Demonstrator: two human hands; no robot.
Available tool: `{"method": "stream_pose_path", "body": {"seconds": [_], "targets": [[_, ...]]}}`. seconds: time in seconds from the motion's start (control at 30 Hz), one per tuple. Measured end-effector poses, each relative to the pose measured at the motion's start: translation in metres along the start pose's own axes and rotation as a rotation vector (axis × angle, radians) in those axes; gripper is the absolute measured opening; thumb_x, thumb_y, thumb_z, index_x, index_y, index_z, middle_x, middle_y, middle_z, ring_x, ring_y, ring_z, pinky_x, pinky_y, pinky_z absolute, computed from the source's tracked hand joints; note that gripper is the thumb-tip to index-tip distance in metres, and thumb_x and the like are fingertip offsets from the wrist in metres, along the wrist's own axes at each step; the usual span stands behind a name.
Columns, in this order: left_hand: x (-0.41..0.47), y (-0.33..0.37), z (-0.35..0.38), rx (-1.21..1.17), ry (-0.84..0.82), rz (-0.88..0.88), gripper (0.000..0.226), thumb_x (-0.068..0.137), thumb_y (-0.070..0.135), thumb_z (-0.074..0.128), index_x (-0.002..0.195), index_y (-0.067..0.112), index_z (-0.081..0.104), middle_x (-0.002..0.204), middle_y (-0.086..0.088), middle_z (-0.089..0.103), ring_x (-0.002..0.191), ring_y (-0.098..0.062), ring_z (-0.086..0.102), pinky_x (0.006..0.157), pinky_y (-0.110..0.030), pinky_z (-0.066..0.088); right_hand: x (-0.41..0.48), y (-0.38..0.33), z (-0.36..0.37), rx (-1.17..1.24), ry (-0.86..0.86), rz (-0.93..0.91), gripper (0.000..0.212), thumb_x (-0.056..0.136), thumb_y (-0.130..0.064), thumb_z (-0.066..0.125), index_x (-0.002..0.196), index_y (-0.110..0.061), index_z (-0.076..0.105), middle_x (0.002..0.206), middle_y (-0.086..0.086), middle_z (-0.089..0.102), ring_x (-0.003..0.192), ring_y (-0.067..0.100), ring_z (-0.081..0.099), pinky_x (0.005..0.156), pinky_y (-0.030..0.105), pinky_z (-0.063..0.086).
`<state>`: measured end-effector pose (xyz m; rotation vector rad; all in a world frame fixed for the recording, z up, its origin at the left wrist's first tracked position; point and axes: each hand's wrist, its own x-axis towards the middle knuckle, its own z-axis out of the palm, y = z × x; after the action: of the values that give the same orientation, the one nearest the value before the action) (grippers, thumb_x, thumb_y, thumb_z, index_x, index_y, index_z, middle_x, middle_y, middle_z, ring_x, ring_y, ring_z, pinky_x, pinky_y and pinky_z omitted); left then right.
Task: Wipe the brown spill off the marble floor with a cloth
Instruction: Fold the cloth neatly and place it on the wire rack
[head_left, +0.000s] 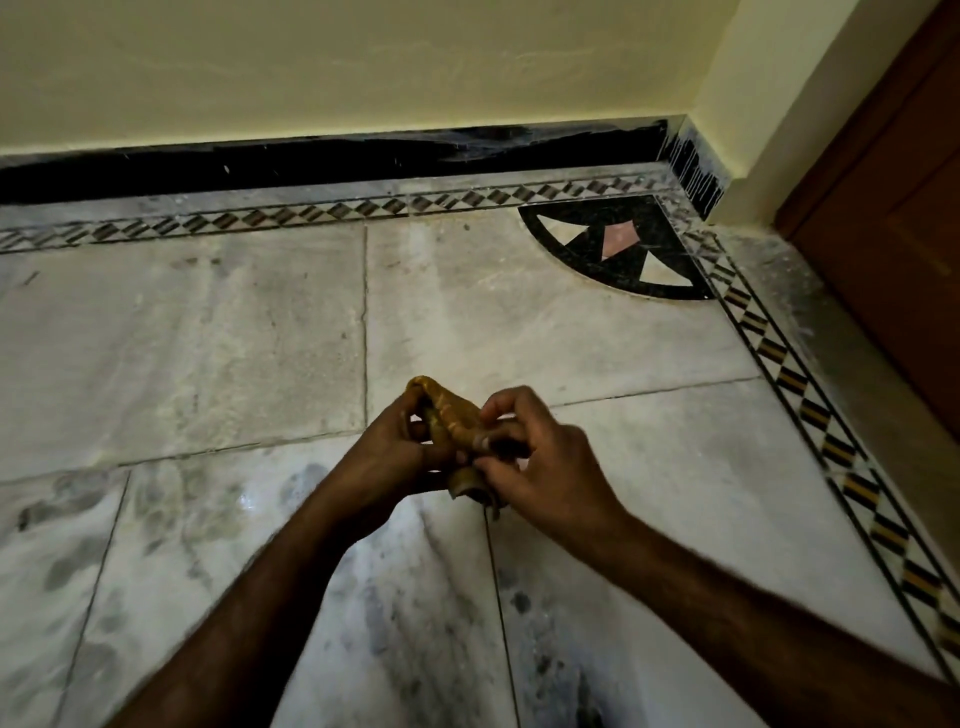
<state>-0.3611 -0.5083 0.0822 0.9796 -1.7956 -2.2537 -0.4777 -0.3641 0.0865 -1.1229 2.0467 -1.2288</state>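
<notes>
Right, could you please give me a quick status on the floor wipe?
Both hands, left and right, closed on the cloth, held above the floor. No brown spill visible. Nothing obstructing.

Two bare forearms enter from the lower edge; no sleeves, watch, bracelet or rings show on them; fine dark hair covers the right forearm (727, 587); the left forearm (249, 608) is motion-blurred; short, unpainted nails show on the right hand (540, 457); the left hand (387, 457) wears no glove.
</notes>
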Motion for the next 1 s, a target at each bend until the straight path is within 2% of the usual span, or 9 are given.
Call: {"method": "stream_pose_path", "body": {"seconds": [0.1, 0.2, 0.3, 0.37, 0.43, 0.53, 0.67, 0.87, 1.0], "targets": [[-0.002, 0.003, 0.003, -0.046, 0.008, -0.002, 0.021, 0.089, 0.001, 0.065, 0.107, 0.008, 0.056, 0.094, -0.016, 0.068, 0.078, -0.028, 0.071, 0.07, -0.037, 0.058, -0.008, 0.001, 0.013, -0.161, 0.032, -0.085, 0.039, 0.091, -0.014, 0.067, 0.112, -0.038, 0.045, 0.102, -0.002, 0.073, 0.086, 0.013, 0.071, 0.073, 0.033, 0.061], [-0.006, 0.003, 0.003, -0.022, 0.026, 0.011, 0.026, 0.094, 0.008, 0.06, 0.119, 0.016, 0.059, 0.1, -0.013, 0.071, 0.084, -0.028, 0.072, 0.072, -0.038, 0.06, -0.014, 0.004, 0.015, -0.155, -0.027, -0.161, 0.039, 0.09, -0.014, 0.069, 0.115, -0.036, 0.048, 0.107, -0.009, 0.069, 0.094, 0.006, 0.067, 0.079, 0.024, 0.058], [-0.01, 0.002, 0.004, 0.036, 0.032, 0.076, 0.053, 0.091, 0.0, 0.064, 0.129, 0.035, 0.055, 0.102, -0.016, 0.072, 0.082, -0.029, 0.074, 0.063, -0.036, 0.057, -0.016, 0.002, 0.011, 0.101, -0.062, -0.074, 0.029, 0.091, -0.021, 0.074, 0.111, -0.032, 0.057, 0.102, -0.015, 0.072, 0.094, -0.005, 0.07, 0.079, 0.013, 0.055], [-0.01, 0.003, 0.003, 0.026, -0.002, 0.102, 0.066, 0.086, 0.001, 0.066, 0.138, 0.038, 0.049, 0.101, -0.018, 0.071, 0.077, -0.033, 0.073, 0.058, -0.035, 0.056, -0.006, 0.005, 0.005, 0.301, 0.131, 0.087, 0.023, 0.089, -0.034, 0.075, 0.108, -0.031, 0.061, 0.098, -0.011, 0.075, 0.092, 0.001, 0.072, 0.076, 0.02, 0.056], [-0.01, 0.008, 0.001, 0.018, -0.029, 0.102, 0.077, 0.082, 0.004, 0.069, 0.143, 0.042, 0.043, 0.106, -0.017, 0.071, 0.08, -0.032, 0.074, 0.059, -0.035, 0.057, 0.011, 0.018, -0.002, 0.453, 0.225, 0.292, 0.049, 0.076, -0.054, 0.075, 0.118, -0.034, 0.061, 0.115, -0.009, 0.07, 0.11, 0.008, 0.066, 0.088, 0.025, 0.052], [-0.013, 0.019, 0.0, -0.05, -0.112, 0.098, 0.08, 0.078, 0.003, 0.071, 0.139, 0.048, 0.045, 0.115, -0.02, 0.071, 0.098, -0.043, 0.072, 0.075, -0.048, 0.06, 0.024, 0.031, -0.006, 0.732, 0.037, 0.505, 0.094, 0.063, -0.079, 0.075, 0.141, -0.033, 0.051, 0.141, -0.002, 0.06, 0.132, 0.021, 0.054, 0.114, 0.048, 0.039], [-0.015, 0.019, -0.006, -0.103, -0.158, 0.078, 0.086, 0.083, -0.01, 0.069, 0.137, 0.052, 0.046, 0.123, -0.02, 0.069, 0.108, -0.044, 0.068, 0.084, -0.05, 0.06, 0.021, 0.031, -0.005, 1.312, -0.155, 0.577, 0.065, 0.092, -0.053, 0.059, 0.14, -0.008, 0.058, 0.139, 0.02, 0.062, 0.124, 0.034, 0.062, 0.106, 0.049, 0.05], [-0.014, 0.001, -0.021, -0.015, -0.016, -0.006, 0.092, 0.086, -0.006, 0.07, 0.144, 0.056, 0.033, 0.117, -0.017, 0.073, 0.101, -0.037, 0.073, 0.079, -0.051, 0.061, 0.031, 0.035, 0.0, 0.726, -0.049, 0.452, 0.025, 0.099, -0.023, 0.061, 0.124, -0.017, 0.062, 0.121, 0.01, 0.073, 0.109, 0.027, 0.072, 0.087, 0.047, 0.06], [-0.004, -0.009, -0.018, 0.005, 0.016, -0.006, 0.089, 0.088, -0.003, 0.069, 0.139, 0.061, 0.033, 0.112, -0.012, 0.075, 0.097, -0.032, 0.075, 0.08, -0.052, 0.062, 0.035, 0.035, 0.004, 0.41, -0.039, 0.332, 0.031, 0.098, -0.027, 0.066, 0.126, -0.031, 0.054, 0.12, -0.007, 0.071, 0.109, 0.012, 0.07, 0.094, 0.043, 0.06]]}}
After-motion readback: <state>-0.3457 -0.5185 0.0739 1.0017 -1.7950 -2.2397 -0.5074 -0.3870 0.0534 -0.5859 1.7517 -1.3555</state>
